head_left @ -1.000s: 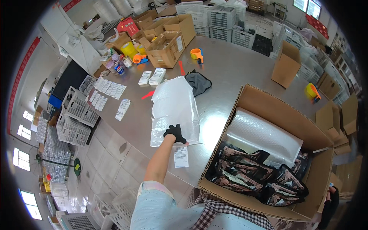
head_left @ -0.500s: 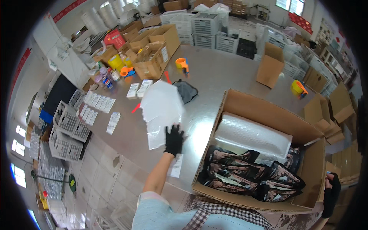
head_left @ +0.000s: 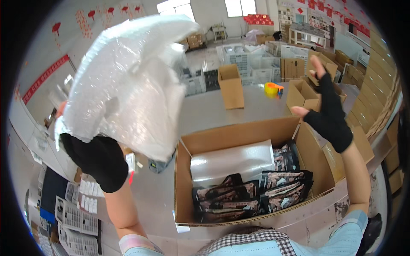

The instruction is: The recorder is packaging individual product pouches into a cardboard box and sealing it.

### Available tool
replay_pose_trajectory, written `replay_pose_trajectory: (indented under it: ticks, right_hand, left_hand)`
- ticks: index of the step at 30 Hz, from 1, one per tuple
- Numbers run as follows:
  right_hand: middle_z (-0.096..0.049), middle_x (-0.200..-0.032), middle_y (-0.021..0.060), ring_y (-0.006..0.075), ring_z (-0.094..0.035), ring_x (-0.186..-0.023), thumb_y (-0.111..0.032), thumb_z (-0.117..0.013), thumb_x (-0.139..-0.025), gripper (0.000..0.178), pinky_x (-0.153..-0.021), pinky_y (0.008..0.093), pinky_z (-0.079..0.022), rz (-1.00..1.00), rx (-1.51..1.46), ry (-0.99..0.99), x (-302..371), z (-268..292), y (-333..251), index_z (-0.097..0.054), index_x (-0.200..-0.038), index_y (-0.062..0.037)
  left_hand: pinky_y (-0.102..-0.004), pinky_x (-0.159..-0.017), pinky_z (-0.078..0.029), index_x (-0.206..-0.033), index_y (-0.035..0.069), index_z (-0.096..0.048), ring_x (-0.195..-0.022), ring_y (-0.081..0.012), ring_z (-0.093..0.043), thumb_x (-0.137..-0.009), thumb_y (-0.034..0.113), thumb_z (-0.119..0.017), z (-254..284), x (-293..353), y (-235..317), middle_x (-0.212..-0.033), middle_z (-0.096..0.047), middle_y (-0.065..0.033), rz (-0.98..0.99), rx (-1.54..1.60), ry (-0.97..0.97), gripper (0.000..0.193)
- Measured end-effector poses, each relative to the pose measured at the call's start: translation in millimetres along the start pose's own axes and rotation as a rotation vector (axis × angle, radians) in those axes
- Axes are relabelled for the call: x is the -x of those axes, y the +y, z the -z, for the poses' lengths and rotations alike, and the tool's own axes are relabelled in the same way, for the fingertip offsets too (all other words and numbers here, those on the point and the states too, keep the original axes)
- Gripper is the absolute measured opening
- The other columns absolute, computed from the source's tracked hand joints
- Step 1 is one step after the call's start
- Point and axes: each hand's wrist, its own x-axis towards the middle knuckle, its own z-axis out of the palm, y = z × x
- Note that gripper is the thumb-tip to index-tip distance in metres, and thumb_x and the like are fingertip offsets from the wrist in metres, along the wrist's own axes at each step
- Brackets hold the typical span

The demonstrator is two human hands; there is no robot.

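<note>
My left hand [head_left: 96, 158], in a black fingerless glove, is raised high and grips a large sheet of white bubble wrap [head_left: 128, 81] that hangs in front of the camera. My right hand [head_left: 326, 109], also gloved, is lifted above the right flap of an open cardboard box [head_left: 239, 134], fingers spread and holding nothing. Inside the box lie several black glossy pouches [head_left: 252, 194] at the front and a silvery bubble-wrap pad [head_left: 232, 162] behind them.
The box stands on a grey table [head_left: 205, 113]. A smaller open carton [head_left: 230, 85] and a yellow tape dispenser [head_left: 273, 88] sit farther back. Sheets of printed labels [head_left: 77, 213] lie at the lower left. Stacked cartons [head_left: 316, 72] and white crates [head_left: 239, 64] fill the background.
My left hand has lifted the bubble wrap from the table up to head height. My right hand has come into view, raised over the box. The camera now faces the box.
</note>
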Motion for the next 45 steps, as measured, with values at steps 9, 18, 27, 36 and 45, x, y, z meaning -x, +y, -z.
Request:
replay_pose_trajectory:
  ticks: [9, 18, 27, 36, 45]
  right_hand:
    - [-0.038, -0.137, 0.022, 0.038, -0.038, -0.125, -0.022, -0.081, -0.061, 0.085, -0.102, 0.0448, -0.033, 0.151, 0.239, 0.377, -23.6, -8.6, 19.8, -0.04, -0.135, -0.0097]
    - [-0.064, -0.105, 0.0121, 0.0297, -0.061, -0.093, -0.005, -0.068, -0.068, 0.031, -0.084, 0.0386, -0.047, 0.344, 0.299, 0.387, -7.5, 72.8, -13.3, -0.061, -0.098, -0.0065]
    - [-0.065, -0.092, 0.0085, 0.0277, -0.062, -0.091, -0.02, -0.066, -0.069, 0.014, -0.079, 0.0399, -0.049, 0.46, 0.175, -0.982, 130.6, 28.8, 0.0, -0.066, -0.081, -0.0129]
    - [-0.062, -0.11, 0.0085, 0.0234, -0.061, -0.097, -0.032, -0.07, -0.076, 0.041, -0.086, 0.0338, -0.046, -0.088, -0.389, -1.74, 108.9, 0.2, 11.4, -0.061, -0.109, -0.0097]
    - [-0.066, -0.09, 0.0149, 0.0258, -0.065, -0.086, -0.02, -0.067, -0.071, 0.025, -0.066, 0.0342, -0.05, 0.397, 0.293, -1.713, 146.8, -87.5, 130.3, -0.067, -0.09, -0.0037]
  left_hand:
    - [-0.0307, -0.089, -0.044, -0.121, 0.002, -0.052, -0.103, -0.0186, -0.057, -0.095, 0.023, -0.048, -29.8, 5.2, 12.5, -0.114, -0.059, -0.0077, 0.995, 1.184, -0.321, 0.034]
    - [-0.0419, -0.106, -0.032, -0.139, 0.01, -0.029, -0.125, -0.0294, -0.043, -0.087, 0.016, -0.056, -15.7, 13.3, -22.4, -0.138, -0.038, -0.0217, 0.254, 1.294, -0.255, 0.059]
    - [-0.0351, -0.097, -0.039, -0.111, 0.009, -0.06, -0.119, -0.0251, -0.049, -0.08, 0.018, -0.06, 7.7, 135.5, 57.2, -0.12, -0.056, -0.0118, -0.828, 0.85, -1.376, 0.032]
    - [-0.0323, -0.092, -0.045, -0.113, 0.015, -0.059, -0.116, -0.0247, -0.052, -0.085, 0.019, -0.056, -13.8, 144.9, 90.2, -0.128, -0.053, -0.0097, -0.727, 0.691, -2.007, 0.029]
    - [-0.0348, -0.09, -0.046, -0.114, 0.012, -0.058, -0.119, -0.0265, -0.05, -0.085, 0.013, -0.055, -16.8, 172.7, 72.2, -0.128, -0.054, -0.0064, -0.599, 0.803, -1.911, 0.03]
